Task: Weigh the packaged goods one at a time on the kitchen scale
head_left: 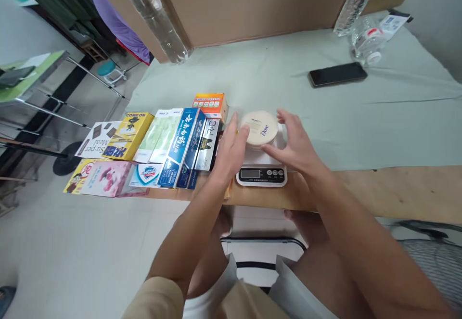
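Observation:
A round cream Dove jar (257, 127) with a flat lid rests on a white digital kitchen scale (261, 175) at the table's front edge. My left hand (232, 146) is at the jar's left side, fingers stretched out and the thumb by the lid's rim. On the other side, my right hand (296, 143) curves around the jar with thumb and fingers apart, leaving a gap at the lid's right. Whether either thumb touches the jar is hard to tell. The scale's display shows no readable number.
Left of the scale stand several boxes, among them a blue toothpaste box (180, 143), a yellow box (128, 136) and an orange box (210, 104). Farther back lie a black phone (338, 74) and a plastic bottle (367, 40). A tall clear bottle (155, 16) leans against cardboard (260, 4).

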Demonstrator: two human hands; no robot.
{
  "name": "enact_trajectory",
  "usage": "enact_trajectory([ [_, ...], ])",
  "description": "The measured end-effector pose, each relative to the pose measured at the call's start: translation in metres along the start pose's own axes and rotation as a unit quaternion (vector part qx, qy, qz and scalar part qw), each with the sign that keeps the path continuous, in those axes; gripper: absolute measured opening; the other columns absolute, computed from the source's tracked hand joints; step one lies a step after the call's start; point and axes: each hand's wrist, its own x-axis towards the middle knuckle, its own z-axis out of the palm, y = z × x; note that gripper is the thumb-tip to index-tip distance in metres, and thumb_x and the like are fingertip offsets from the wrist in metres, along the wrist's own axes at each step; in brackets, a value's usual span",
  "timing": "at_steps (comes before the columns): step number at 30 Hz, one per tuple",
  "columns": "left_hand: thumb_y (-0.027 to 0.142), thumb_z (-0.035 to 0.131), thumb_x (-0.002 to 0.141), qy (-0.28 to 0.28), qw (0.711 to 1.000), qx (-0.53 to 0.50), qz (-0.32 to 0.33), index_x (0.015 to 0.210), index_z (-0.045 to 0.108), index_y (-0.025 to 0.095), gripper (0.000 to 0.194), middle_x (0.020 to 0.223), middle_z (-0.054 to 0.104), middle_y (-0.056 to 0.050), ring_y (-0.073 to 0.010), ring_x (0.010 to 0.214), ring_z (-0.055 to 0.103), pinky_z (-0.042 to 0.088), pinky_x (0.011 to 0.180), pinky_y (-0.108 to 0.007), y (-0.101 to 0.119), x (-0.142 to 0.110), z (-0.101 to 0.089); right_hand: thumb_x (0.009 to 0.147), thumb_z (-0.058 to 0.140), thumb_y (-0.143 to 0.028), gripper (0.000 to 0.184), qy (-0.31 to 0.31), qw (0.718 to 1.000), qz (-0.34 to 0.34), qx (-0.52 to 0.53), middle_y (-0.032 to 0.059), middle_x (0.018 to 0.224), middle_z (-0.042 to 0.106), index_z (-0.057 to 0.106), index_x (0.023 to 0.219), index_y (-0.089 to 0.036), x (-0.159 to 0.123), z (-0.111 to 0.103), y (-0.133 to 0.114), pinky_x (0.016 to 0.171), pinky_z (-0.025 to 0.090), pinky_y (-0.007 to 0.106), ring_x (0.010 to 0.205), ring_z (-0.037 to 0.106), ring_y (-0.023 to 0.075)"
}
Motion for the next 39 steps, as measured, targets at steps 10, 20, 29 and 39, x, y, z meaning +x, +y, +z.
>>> enact_trajectory([
  [10, 0.076, 0.060, 0.087, -0.007, 1.000, 0.001, -0.001, 0.158, 0.039, 0.017, 0.095, 0.173, 0.034, -0.022, -0.0385, 0.164, 0.029, 0.022, 0.136, -0.058, 0.000, -0.027, -0.020, 0.082, 0.073, -0.064, 0.081, 0.004, 0.998, -0.064, -0.008, 0.0143, 0.153, 0.054, 0.044, 0.151, -0.031, 0.010, -0.001, -0.012, 0.118, 0.045, 0.064, 0.141, 0.055, 0.0375],
  [20, 0.057, 0.063, 0.089, -0.107, 0.994, 0.022, 0.017, 0.158, 0.040, 0.022, 0.080, 0.165, 0.047, -0.018, -0.0384, 0.153, 0.045, 0.038, 0.129, -0.058, 0.006, -0.026, -0.024, 0.074, 0.084, -0.057, 0.076, -0.037, 0.994, -0.074, -0.072, 0.0136, 0.136, 0.067, 0.058, 0.138, -0.027, 0.010, 0.003, -0.018, 0.106, 0.055, 0.057, 0.126, 0.065, 0.0355],
  [29, 0.064, 0.064, 0.089, -0.080, 0.994, -0.073, -0.011, 0.163, 0.035, 0.024, 0.089, 0.176, 0.031, -0.016, -0.0368, 0.166, 0.027, 0.021, 0.137, -0.060, -0.008, -0.026, -0.026, 0.069, 0.087, -0.053, 0.075, -0.008, 0.996, -0.052, -0.076, 0.0128, 0.134, 0.070, 0.062, 0.135, -0.026, 0.029, 0.014, -0.023, 0.102, 0.059, 0.056, 0.121, 0.069, 0.0342],
  [39, 0.067, 0.060, 0.090, -0.051, 0.993, -0.091, -0.051, 0.162, 0.036, 0.017, 0.091, 0.175, 0.032, -0.019, -0.0389, 0.164, 0.029, 0.022, 0.136, -0.062, -0.019, -0.024, -0.043, 0.070, 0.088, -0.054, 0.089, 0.057, 0.995, -0.008, -0.076, 0.0171, 0.148, 0.057, 0.052, 0.146, -0.028, 0.082, 0.040, -0.003, 0.096, 0.060, 0.064, 0.130, 0.062, 0.0403],
])
